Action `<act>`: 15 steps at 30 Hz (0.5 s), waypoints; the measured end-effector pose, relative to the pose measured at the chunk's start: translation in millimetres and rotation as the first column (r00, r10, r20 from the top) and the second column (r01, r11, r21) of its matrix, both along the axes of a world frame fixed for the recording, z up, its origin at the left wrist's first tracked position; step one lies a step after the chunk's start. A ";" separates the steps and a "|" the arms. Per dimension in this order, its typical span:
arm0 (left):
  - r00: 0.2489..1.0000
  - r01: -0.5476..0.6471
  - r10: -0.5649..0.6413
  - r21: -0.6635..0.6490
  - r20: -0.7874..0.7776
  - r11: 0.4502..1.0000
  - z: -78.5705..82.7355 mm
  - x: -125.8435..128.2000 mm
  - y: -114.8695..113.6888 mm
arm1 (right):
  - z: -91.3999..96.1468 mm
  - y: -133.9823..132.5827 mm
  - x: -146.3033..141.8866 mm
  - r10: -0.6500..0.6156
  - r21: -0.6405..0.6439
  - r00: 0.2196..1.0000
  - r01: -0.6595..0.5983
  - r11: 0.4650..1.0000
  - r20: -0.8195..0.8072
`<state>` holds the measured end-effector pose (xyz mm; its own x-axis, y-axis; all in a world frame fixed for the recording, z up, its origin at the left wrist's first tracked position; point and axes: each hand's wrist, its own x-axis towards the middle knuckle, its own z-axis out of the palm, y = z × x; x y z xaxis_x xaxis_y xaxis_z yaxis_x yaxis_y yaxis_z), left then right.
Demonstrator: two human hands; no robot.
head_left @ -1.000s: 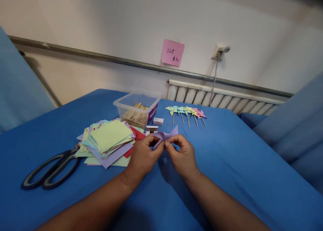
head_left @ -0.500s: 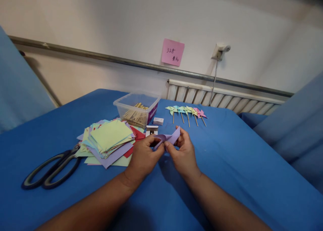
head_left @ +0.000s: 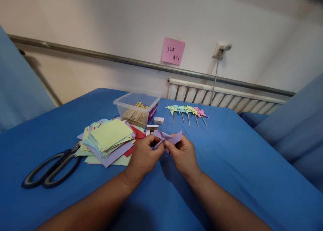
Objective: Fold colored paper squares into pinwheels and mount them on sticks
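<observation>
A purple paper pinwheel (head_left: pixel 161 135), its corners folded in toward the middle, is held up between both hands above the blue cloth. My left hand (head_left: pixel 146 152) is closed on its left side, thumb near the centre. On the other side, my right hand (head_left: pixel 183 153) grips it, with the thumb also pressed near the centre. The fingers behind the paper are partly hidden. Just beyond the hands stands a small opened white box (head_left: pixel 152 127), partly covered by the paper and the left hand.
Stacked coloured paper squares (head_left: pixel 109 136) lie at left, beside big black-handled scissors (head_left: pixel 54 168). Behind them a clear plastic box (head_left: pixel 137 109) holds wooden sticks, near a small white box (head_left: pixel 158 120). Several finished pinwheels on sticks (head_left: pixel 188 111) lie at the back right of the blue cloth (head_left: pixel 227 163).
The purple paper's left corner has come up and spread wider, and its right side has tipped lower. My right fingers have curled down behind it. Both hands stay in nearly the same spot.
</observation>
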<state>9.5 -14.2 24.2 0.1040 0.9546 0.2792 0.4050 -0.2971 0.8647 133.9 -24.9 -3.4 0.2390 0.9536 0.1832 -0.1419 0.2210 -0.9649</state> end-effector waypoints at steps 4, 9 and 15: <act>0.999 0.023 -0.022 -0.025 0.037 0.999 -1.2 -1.1 1.6 | 0.1 -0.3 0.2 0.012 0.023 1.000 -0.012 1.000 0.005; 0.995 0.036 -0.032 -0.037 0.091 0.999 -3.8 -1.5 3.7 | 0.1 -0.5 0.3 0.008 0.023 1.000 -0.008 1.000 0.009; 0.998 0.024 -0.021 -0.036 0.066 0.999 0.3 -0.4 1.3 | -1.1 0.4 1.3 0.017 0.025 1.000 -0.017 1.000 0.008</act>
